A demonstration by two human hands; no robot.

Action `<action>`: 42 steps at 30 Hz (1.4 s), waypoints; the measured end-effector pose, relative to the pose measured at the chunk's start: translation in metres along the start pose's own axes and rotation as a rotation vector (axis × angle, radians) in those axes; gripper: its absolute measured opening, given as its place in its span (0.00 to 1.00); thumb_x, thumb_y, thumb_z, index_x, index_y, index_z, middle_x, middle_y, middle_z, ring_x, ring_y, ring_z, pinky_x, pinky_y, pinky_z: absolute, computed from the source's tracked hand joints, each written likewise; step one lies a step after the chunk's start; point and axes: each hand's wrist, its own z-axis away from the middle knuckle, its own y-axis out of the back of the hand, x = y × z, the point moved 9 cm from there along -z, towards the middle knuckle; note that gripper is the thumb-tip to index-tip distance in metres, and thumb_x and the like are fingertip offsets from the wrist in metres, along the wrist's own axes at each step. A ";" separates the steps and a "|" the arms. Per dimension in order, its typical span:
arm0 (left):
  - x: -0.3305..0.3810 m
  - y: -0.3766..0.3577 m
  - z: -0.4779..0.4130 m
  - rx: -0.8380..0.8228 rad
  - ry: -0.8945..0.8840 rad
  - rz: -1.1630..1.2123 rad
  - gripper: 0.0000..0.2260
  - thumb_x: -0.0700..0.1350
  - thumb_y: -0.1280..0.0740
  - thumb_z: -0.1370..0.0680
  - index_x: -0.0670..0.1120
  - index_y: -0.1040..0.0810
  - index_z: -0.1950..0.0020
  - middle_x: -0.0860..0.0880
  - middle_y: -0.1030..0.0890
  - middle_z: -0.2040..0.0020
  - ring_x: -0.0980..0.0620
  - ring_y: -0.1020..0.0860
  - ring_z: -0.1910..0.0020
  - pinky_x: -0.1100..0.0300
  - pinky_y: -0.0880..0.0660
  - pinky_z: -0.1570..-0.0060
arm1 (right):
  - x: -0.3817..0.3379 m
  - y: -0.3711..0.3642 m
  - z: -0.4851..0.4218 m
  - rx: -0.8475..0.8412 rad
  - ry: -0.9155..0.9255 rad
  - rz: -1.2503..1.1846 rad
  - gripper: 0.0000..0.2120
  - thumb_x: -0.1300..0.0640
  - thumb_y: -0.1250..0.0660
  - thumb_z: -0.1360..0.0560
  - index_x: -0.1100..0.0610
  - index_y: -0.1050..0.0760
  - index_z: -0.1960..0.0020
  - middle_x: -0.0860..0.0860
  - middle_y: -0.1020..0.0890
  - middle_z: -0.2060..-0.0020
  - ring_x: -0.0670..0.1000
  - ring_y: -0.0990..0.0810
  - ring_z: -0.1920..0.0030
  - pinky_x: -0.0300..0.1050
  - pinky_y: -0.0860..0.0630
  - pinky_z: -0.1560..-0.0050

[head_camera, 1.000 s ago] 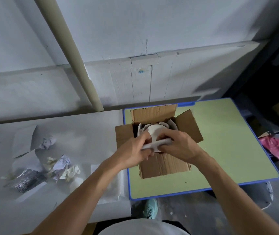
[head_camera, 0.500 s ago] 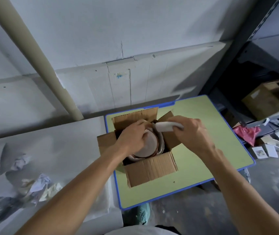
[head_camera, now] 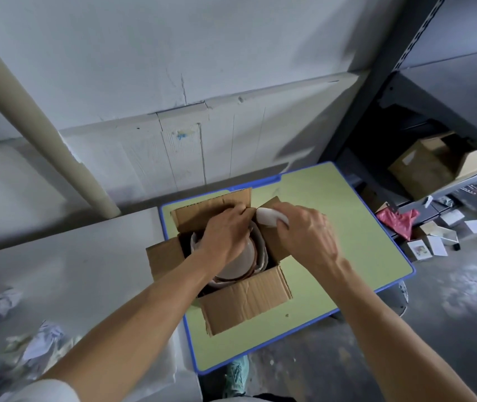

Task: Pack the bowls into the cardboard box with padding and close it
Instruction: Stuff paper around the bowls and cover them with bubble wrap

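Observation:
An open cardboard box [head_camera: 246, 300] stands on the green table [head_camera: 347, 233], its four flaps spread outward. Inside it lie pale bowls [head_camera: 240, 265] stacked bottom up, with white padding at their right side. My left hand [head_camera: 225, 236] reaches into the box and rests on the top bowl, fingers toward the far flap. My right hand [head_camera: 304, 236] hovers over the right flap and grips a folded roll of white padding [head_camera: 269, 219], whose end sticks out to the left near my left fingertips.
Crumpled paper [head_camera: 2, 303] and wrapping scraps [head_camera: 40, 346] lie on the grey table at left. A cream pipe [head_camera: 43, 120] leans against the wall. Right of the green table are shelves with a cardboard box [head_camera: 425, 166], a pink bag [head_camera: 399, 221] and small cards on the floor.
My right hand has lifted the white padding from above the bowls and carried it to the right side of the box. My left hand went down onto the top bowl. The view swung right.

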 end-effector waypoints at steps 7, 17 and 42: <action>0.002 -0.013 0.017 0.050 -0.134 0.006 0.10 0.42 0.33 0.23 0.47 0.24 0.42 0.51 0.27 0.32 0.49 0.24 0.41 0.52 0.20 0.62 | 0.007 -0.003 0.003 0.008 -0.032 -0.038 0.14 0.58 0.37 0.26 0.50 0.22 0.42 0.54 0.17 0.60 0.58 0.20 0.63 0.49 0.23 0.65; 0.001 -0.017 0.009 -0.038 -0.203 -0.008 0.10 0.46 0.38 0.20 0.47 0.25 0.40 0.52 0.24 0.36 0.50 0.23 0.41 0.50 0.22 0.53 | 0.013 -0.003 0.007 0.026 -0.050 -0.021 0.13 0.59 0.35 0.26 0.52 0.21 0.42 0.54 0.17 0.60 0.59 0.20 0.63 0.48 0.24 0.64; 0.002 -0.026 0.001 -0.180 -0.200 -0.098 0.15 0.51 0.47 0.17 0.51 0.23 0.40 0.53 0.21 0.41 0.51 0.21 0.46 0.54 0.23 0.51 | 0.017 -0.005 0.011 0.030 -0.060 -0.008 0.11 0.57 0.36 0.25 0.52 0.22 0.44 0.53 0.17 0.62 0.58 0.21 0.65 0.48 0.26 0.67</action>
